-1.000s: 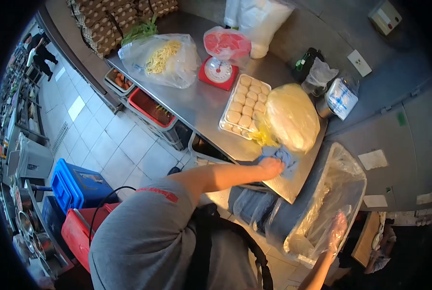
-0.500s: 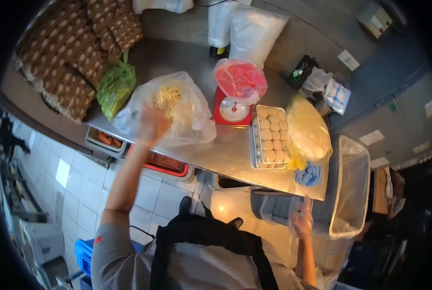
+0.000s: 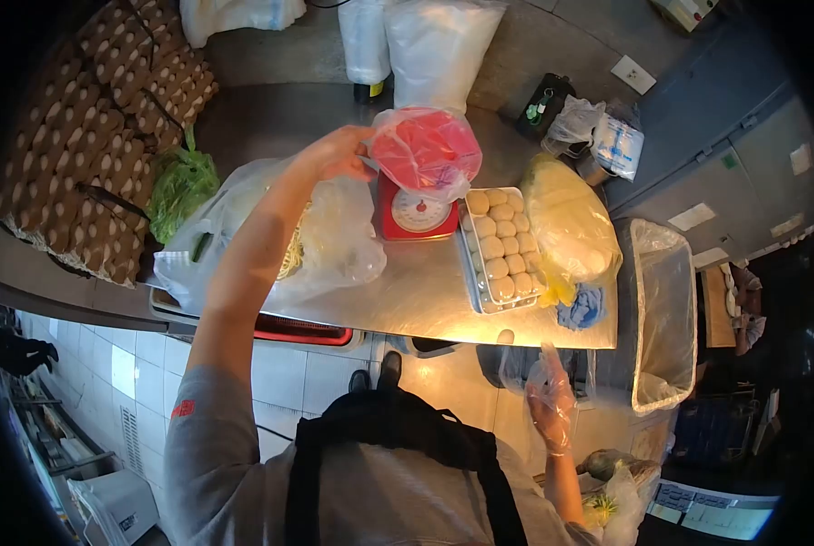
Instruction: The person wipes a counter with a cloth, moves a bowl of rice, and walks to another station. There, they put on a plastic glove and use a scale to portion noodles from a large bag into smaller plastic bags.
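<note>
My left hand [image 3: 338, 153] reaches over the counter, fingers apart and fingertips right at the left rim of a red pan lined with a clear plastic bag [image 3: 425, 150]. The pan sits on a red dial scale [image 3: 420, 214]. Beneath my left forearm, a large clear bag [image 3: 357, 250] lies spread, with pale yellow noodles [image 3: 293, 255] inside. My right hand [image 3: 552, 400] wears a clear plastic glove and hangs low by the counter's front edge, its fingers extended and holding nothing. A small pale round thing [image 3: 506, 337] shows at that edge.
Right of the scale are a tray of round dough balls [image 3: 507, 241], a yellowish filled bag [image 3: 566, 223] and a blue cloth [image 3: 581, 308]. A lined bin [image 3: 639, 364] stands at the counter's right end. Stacked egg trays [image 3: 97, 136] and bagged greens [image 3: 179, 196] occupy the left.
My left hand has moved from over the noodles up and right to the lined pan. My right hand has shifted slightly left and up, and the view has tilted.
</note>
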`<state>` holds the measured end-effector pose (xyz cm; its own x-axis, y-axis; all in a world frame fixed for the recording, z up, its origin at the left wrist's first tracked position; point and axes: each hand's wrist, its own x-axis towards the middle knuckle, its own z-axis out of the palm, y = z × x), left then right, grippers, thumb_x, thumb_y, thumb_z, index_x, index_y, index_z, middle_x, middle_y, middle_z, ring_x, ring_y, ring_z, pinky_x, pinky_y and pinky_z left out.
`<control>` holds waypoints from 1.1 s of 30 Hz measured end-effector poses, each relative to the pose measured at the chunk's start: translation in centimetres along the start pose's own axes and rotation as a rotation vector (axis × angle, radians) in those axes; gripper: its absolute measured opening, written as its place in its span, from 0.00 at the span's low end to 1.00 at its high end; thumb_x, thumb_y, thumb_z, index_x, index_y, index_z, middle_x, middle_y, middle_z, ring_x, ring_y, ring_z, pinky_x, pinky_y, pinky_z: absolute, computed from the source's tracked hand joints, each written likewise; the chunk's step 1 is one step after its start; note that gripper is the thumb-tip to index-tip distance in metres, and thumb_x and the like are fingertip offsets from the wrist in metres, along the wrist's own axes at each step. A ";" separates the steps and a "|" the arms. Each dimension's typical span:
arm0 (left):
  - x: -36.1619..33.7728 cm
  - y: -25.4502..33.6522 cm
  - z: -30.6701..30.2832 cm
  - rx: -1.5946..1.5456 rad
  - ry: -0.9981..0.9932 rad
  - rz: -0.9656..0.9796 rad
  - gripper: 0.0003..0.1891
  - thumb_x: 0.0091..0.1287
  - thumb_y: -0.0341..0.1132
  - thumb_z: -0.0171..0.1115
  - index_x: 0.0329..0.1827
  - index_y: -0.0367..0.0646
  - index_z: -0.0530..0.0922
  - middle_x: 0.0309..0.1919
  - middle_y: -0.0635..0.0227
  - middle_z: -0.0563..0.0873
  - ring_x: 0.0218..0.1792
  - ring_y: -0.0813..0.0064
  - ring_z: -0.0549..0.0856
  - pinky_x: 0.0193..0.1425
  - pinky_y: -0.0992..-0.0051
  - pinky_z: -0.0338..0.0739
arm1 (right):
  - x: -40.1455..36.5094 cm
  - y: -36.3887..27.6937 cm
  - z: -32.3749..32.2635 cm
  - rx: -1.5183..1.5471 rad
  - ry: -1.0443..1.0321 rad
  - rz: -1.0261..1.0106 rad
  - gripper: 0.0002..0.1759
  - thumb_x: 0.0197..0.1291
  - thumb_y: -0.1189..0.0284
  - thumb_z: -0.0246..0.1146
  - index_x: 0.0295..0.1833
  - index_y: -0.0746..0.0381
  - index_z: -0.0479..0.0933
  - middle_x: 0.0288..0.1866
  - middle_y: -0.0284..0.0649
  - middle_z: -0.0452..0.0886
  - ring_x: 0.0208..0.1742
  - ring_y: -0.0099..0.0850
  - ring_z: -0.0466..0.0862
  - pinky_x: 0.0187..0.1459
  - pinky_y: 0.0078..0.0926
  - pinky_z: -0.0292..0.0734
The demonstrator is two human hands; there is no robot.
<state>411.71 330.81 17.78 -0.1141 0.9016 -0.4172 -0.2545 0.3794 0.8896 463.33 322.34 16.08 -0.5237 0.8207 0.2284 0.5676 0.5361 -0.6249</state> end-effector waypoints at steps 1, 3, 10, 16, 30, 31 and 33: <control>0.7 0.2 0.5 -0.024 -0.049 -0.004 0.21 0.66 0.44 0.46 0.56 0.38 0.68 0.49 0.56 0.76 0.41 0.64 0.80 0.47 0.66 0.74 | -0.1 0.5 0.0 -0.019 -0.009 0.014 0.33 0.44 0.82 0.60 0.61 0.66 0.62 0.55 0.53 0.71 0.55 0.46 0.73 0.53 0.34 0.69; 1.5 0.7 1.0 -0.077 -0.137 -0.005 0.21 0.67 0.46 0.44 0.53 0.39 0.70 0.48 0.56 0.77 0.43 0.63 0.79 0.49 0.64 0.72 | -0.5 1.5 0.0 -0.056 -0.032 0.029 0.33 0.45 0.82 0.60 0.61 0.66 0.62 0.54 0.54 0.72 0.54 0.48 0.73 0.52 0.35 0.70; 7.3 5.0 -4.6 0.019 0.190 0.067 0.34 0.61 0.52 0.53 0.65 0.40 0.55 0.58 0.51 0.69 0.51 0.61 0.76 0.51 0.62 0.71 | -2.9 4.3 0.4 -0.201 0.032 0.079 0.34 0.46 0.81 0.61 0.62 0.68 0.59 0.58 0.55 0.70 0.53 0.50 0.74 0.51 0.35 0.70; 14.0 11.1 -10.5 0.123 0.605 0.322 0.62 0.40 0.48 0.75 0.70 0.38 0.37 0.68 0.50 0.52 0.66 0.59 0.59 0.64 0.59 0.61 | -7.0 3.9 2.4 -0.390 0.076 0.193 0.36 0.45 0.78 0.63 0.63 0.66 0.59 0.54 0.53 0.73 0.52 0.48 0.76 0.50 0.34 0.72; 19.4 13.8 -13.9 0.367 0.715 0.613 0.43 0.32 0.47 0.78 0.50 0.30 0.72 0.45 0.53 0.80 0.46 0.63 0.80 0.51 0.67 0.75 | -6.0 -5.8 8.1 -0.288 -0.115 0.654 0.30 0.44 0.73 0.64 0.56 0.66 0.67 0.50 0.52 0.76 0.50 0.46 0.77 0.49 0.33 0.72; 17.9 14.1 -13.4 0.396 0.724 0.521 0.40 0.32 0.48 0.78 0.47 0.29 0.75 0.42 0.53 0.81 0.44 0.63 0.82 0.48 0.67 0.76 | -5.8 -5.6 8.2 -0.296 -0.124 0.608 0.30 0.45 0.73 0.64 0.57 0.66 0.66 0.50 0.53 0.75 0.50 0.47 0.76 0.50 0.35 0.72; 15.9 13.8 -12.7 0.439 0.722 0.468 0.38 0.33 0.50 0.77 0.45 0.30 0.76 0.42 0.52 0.81 0.43 0.62 0.82 0.48 0.67 0.76 | -4.7 -5.3 8.6 -0.316 -0.125 0.565 0.29 0.46 0.73 0.64 0.56 0.67 0.67 0.50 0.53 0.75 0.49 0.48 0.76 0.49 0.35 0.72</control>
<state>394.22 347.76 21.07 -0.7131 0.6918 0.1142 0.3321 0.1898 0.9240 457.31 313.97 11.96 -0.1500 0.9738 -0.1709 0.9261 0.0779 -0.3691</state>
